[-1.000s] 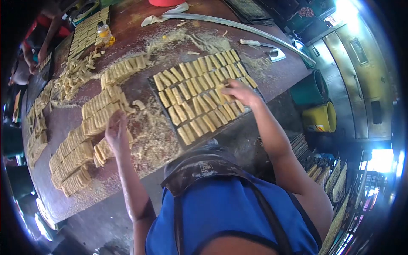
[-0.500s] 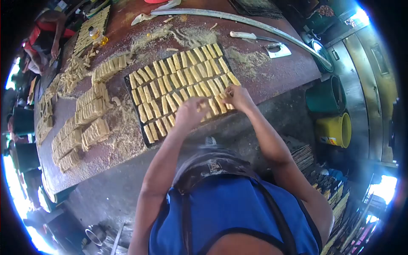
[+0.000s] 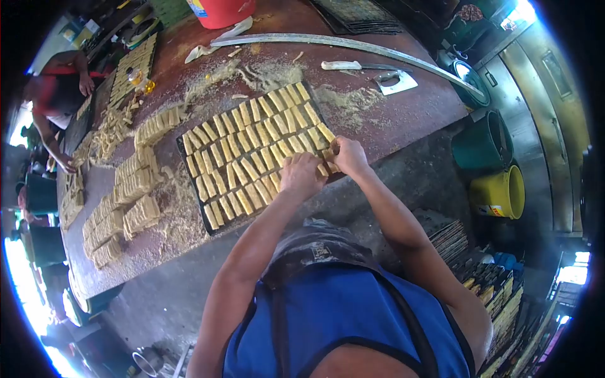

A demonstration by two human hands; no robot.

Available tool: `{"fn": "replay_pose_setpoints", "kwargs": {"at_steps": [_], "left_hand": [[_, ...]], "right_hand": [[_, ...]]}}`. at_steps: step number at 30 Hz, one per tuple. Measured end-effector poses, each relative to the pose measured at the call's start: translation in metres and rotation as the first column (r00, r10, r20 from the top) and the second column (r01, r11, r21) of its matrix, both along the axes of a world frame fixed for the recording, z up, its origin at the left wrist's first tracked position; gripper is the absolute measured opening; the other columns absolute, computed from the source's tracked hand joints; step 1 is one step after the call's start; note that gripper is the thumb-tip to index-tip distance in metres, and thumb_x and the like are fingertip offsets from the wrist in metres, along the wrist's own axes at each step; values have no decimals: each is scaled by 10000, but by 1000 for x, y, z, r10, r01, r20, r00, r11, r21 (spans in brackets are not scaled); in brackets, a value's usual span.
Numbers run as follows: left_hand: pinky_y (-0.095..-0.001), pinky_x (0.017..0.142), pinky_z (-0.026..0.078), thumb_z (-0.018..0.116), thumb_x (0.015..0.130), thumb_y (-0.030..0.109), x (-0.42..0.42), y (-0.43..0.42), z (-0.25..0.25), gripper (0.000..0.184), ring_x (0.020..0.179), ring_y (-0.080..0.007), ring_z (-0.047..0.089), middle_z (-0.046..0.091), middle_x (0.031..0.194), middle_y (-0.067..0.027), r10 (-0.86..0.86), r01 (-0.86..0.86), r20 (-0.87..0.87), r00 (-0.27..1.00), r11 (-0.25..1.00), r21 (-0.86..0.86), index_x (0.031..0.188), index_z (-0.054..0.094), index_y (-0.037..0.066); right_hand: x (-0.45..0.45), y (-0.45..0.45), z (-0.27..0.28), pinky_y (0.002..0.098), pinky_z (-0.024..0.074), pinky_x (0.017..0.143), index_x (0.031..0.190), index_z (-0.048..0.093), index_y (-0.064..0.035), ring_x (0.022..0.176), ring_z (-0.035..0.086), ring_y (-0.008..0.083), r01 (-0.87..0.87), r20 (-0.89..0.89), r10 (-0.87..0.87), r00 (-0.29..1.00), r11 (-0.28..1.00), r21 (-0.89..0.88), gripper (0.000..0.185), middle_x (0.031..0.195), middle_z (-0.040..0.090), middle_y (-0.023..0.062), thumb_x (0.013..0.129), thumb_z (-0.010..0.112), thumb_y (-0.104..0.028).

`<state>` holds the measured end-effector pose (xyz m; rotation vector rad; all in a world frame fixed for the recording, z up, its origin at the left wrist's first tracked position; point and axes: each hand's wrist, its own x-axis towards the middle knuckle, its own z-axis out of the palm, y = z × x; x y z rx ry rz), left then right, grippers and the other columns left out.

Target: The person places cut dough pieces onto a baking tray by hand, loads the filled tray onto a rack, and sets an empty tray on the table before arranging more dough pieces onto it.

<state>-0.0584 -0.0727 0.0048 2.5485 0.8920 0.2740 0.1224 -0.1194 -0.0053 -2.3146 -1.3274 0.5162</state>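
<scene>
A dark flat baking tray (image 3: 207,222) holds several rows of pale yellow dough sticks (image 3: 238,146) laid side by side. My left hand (image 3: 304,175) is over the near rows toward the right, its fingers curled down and close together; whatever lies under the fingertips is hidden. At the tray's right edge, my right hand (image 3: 349,157) pinches a dough stick at the end of a row, mostly covered by thumb and fingers. The two hands are close together but apart.
Stacked dough sticks (image 3: 133,177) and scattered crumbs cover the table's left side. Beyond the tray lie a white-handled knife (image 3: 341,65), a metal scraper (image 3: 399,83) and a long metal strip (image 3: 328,41). A red bucket (image 3: 222,14) stands behind. Another person (image 3: 63,88) works at far left.
My left hand has moved right and settled onto the sticks, closer to my right hand. The view has shifted, showing more of the red bucket. The other person's arm now reaches toward the table.
</scene>
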Motion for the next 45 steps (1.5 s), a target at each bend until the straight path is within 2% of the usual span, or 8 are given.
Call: {"fn": "replay_pose_setpoints", "kwargs": {"at_steps": [8, 12, 16, 18, 28, 36, 41, 45], "left_hand": [[-442, 1045, 397, 766, 781, 373, 11, 7, 9, 427, 1206, -265, 539, 608, 1231, -90, -18, 18, 3, 1000, 1000, -1, 1110, 694, 110], [-452, 831, 534, 775, 804, 288, -77, 56, 16, 357, 940, -323, 672, 705, 1056, -136, 340, -406, 462, 819, 912, 49, 1082, 712, 74], [-411, 890, 517, 713, 870, 283, -234, 104, -48, 348, 975, -303, 670, 711, 1079, -141, 773, -818, 287, 566, 570, 77, 1118, 693, 40], [-381, 906, 500, 676, 909, 334, -263, 95, -22, 366, 992, -287, 666, 712, 1085, -150, 907, -873, -32, 420, 394, -289, 1116, 693, 33], [-394, 878, 486, 609, 940, 491, -283, 107, -24, 561, 990, -256, 643, 702, 1073, -166, 920, -759, -43, 388, 293, -581, 1148, 686, -24], [-407, 860, 488, 554, 966, 414, -304, 145, -12, 520, 989, -264, 601, 664, 1108, -185, 742, -474, 193, 642, 582, -661, 1189, 657, -44], [-390, 892, 489, 494, 988, 330, -293, 188, 86, 479, 1040, -269, 598, 622, 1181, -163, 278, 0, 183, 943, 551, -834, 1264, 587, -51], [-429, 890, 547, 523, 989, 343, -258, 264, 0, 580, 1055, -281, 626, 576, 1260, -176, 131, 218, 308, 942, 458, -862, 1418, 420, -35]], "right_hand": [[24, -14, -6, 401, 549, 745, 946, 713, -48, 832, 706, 321, -55, 9, 55, 998, 961, 272, 216, 864, 717, 156, 773, 752, -172], [36, -32, 1, 383, 552, 754, 995, 714, -13, 830, 713, 325, 121, -101, -99, 990, 962, 244, 271, 884, 717, 190, 846, 713, -239], [32, -45, -10, 360, 533, 530, 972, 694, 37, 640, 700, 219, 261, -453, -181, 873, 957, 122, 347, 771, 702, 138, 924, 667, -305], [26, -37, 7, 397, 539, 649, 984, 688, 46, 718, 704, 285, 274, -459, -245, 854, 962, -3, 399, 796, 697, 192, 934, 643, -348], [-35, -48, -12, 458, 494, 755, 955, 683, 51, 868, 668, 441, 375, -281, -334, 900, 921, 105, 578, 856, 675, 279, 991, 508, -499], [-149, -143, -2, 287, 478, 712, 992, 694, 21, 783, 528, 64, 771, -575, -569, 588, 609, 185, 368, 815, 659, 10, 1013, 565, -324], [-318, -215, 67, 284, 480, 714, 1006, 696, 1, 786, 536, 66, 925, -534, -755, 381, 299, 236, 348, 809, 659, -3, 1017, 564, -321], [-365, -181, 100, 277, 473, 687, 985, 696, 0, 771, 535, 59, 932, -466, -836, 291, 138, 335, 354, 796, 648, -10, 1007, 588, -336]]}}
